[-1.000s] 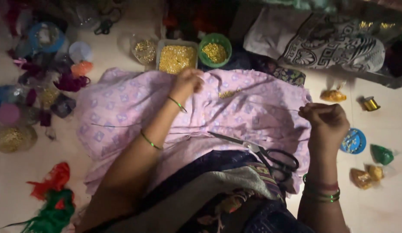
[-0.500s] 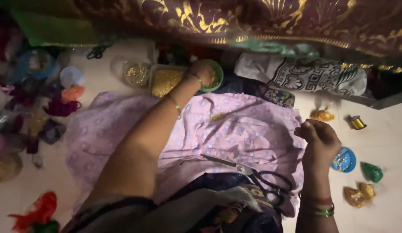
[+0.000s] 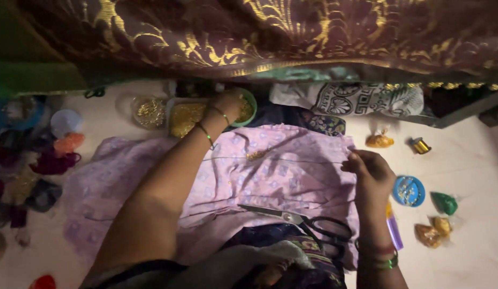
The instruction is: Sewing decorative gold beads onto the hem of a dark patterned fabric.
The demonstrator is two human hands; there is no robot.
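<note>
Small crinkly packets lie on the pale floor at right: an orange-gold one (image 3: 379, 141) just past the pink cloth's top corner, a green one (image 3: 444, 203) right of a round blue lidded tin (image 3: 409, 191), and two gold-orange ones (image 3: 434, 232) below the green, touching each other. At top, open containers of gold beads sit in a row: a clear round tub (image 3: 147, 111), a rectangular tray (image 3: 186, 118) beside it, and a green bowl (image 3: 246, 109). No labels, signs or screens visible.
</note>
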